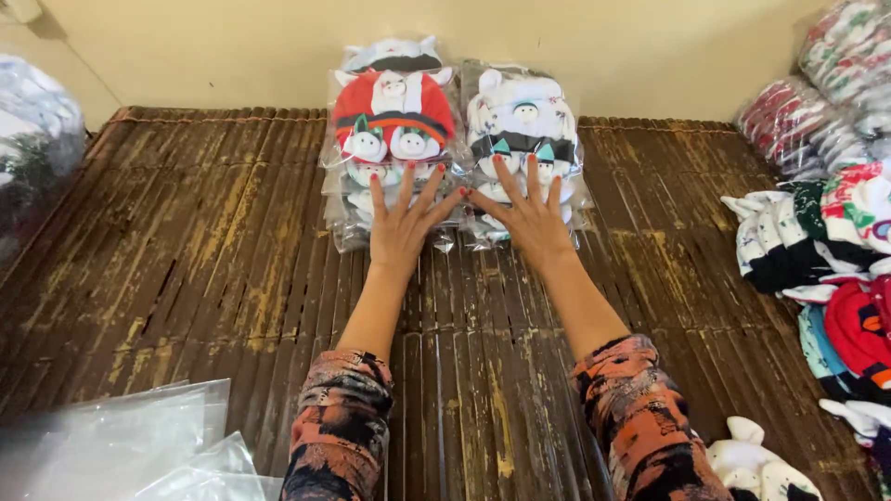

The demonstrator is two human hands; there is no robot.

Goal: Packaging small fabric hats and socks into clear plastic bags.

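Observation:
Two stacks of clear bags with plush slippers lie side by side at the far edge of a dark bamboo mat. The left stack has a red and white pair on top; the right stack has a white and black pair on top. My left hand rests flat, fingers spread, on the near end of the left stack. Pressing flat on the near end of the right stack is my right hand. Neither hand grips anything. Both forearms wear patterned orange and black sleeves.
Empty clear plastic bags lie at the near left. Loose slippers are piled on the right, with bagged ones stacked at the far right. A white plush slipper sits near my right elbow. A beige wall stands behind the stacks.

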